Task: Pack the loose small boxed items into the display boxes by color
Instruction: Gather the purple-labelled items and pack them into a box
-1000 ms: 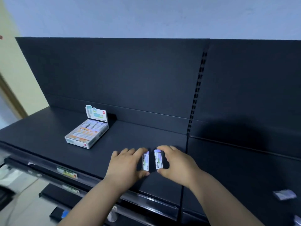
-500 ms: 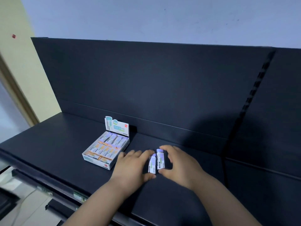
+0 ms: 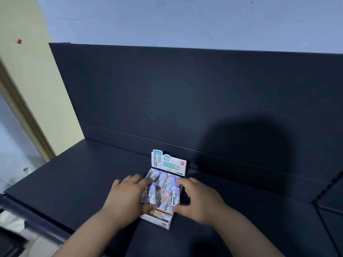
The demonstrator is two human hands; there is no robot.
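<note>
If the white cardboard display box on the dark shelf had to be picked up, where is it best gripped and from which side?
Probably by the two long side walls of the white cardboard display box, from above, fingers straddling its width. It lies flat with its header flap upright at the back, leaving those walls free. The left hand and right hand already flank it, each holding a small purple boxed item over it.

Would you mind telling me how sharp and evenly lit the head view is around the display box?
Head view: motion blur smears the display box and both hands, left and right; its print is unreadable. A broad soft shadow darkens the back panel to the right. Lighting is dim and bluish; no glare.
</note>
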